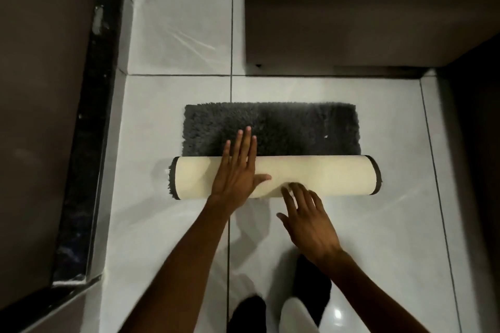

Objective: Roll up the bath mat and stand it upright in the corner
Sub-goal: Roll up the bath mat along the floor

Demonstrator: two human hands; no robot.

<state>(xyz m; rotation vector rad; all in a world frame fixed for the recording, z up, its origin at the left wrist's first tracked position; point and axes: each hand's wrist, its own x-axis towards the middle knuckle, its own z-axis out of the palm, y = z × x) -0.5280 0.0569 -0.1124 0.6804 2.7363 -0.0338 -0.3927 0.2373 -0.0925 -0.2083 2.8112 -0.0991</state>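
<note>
We have the mat on the floor, half rolled. The roll lies across our view, its long axis running left to right, pale backing outward, with the dark binding showing at both ends. The flat, unrolled pile lies on the far side of the roll, so the next push has to go straight away from us, square to that axis.

Our left hand is flat and spread open on top of the roll, left of its middle, fingertips reaching over onto the dark pile. It grasps nothing; it presses. Our right hand is also open, fingers loosely spread, on the near side of the roll with only its fingertips touching the near edge, close to the middle. So the left hand is the one farther forward and better placed to drive the roll; the right, we judge, needs to come up onto the right half, or the roll may skew and end cone-shaped.

Roughly half the mat looks left to roll. The corner likeliest for standing it seems to be far left, where floor meets wall.

We can read no brand, label or writing anywhere; a small pale speck sits on the pile at right.
</note>
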